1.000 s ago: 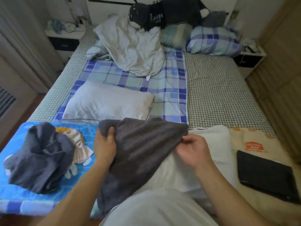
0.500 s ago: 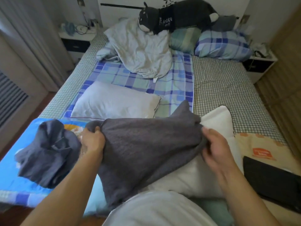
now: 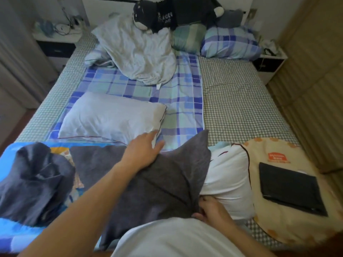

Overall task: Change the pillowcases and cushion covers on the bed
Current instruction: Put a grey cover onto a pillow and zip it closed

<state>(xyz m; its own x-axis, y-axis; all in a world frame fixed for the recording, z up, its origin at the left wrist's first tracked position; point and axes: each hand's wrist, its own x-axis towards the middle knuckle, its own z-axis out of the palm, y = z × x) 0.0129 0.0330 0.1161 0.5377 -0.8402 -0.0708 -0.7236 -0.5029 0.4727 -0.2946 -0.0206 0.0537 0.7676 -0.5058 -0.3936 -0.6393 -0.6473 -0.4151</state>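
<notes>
Grey knitted pillowcase [image 3: 148, 184] half-sheathes smooth white pillow [image 3: 230, 175]; right hand [image 3: 209, 208] pinches hem.

The left hand [image 3: 143, 151] reaches far forward on a long, bare, outstretched arm, fingers straight and spread, palm down — while the right hand [image 3: 211, 208] stays near the body, low and right, fingers curled and pinching grey cloth.
</notes>
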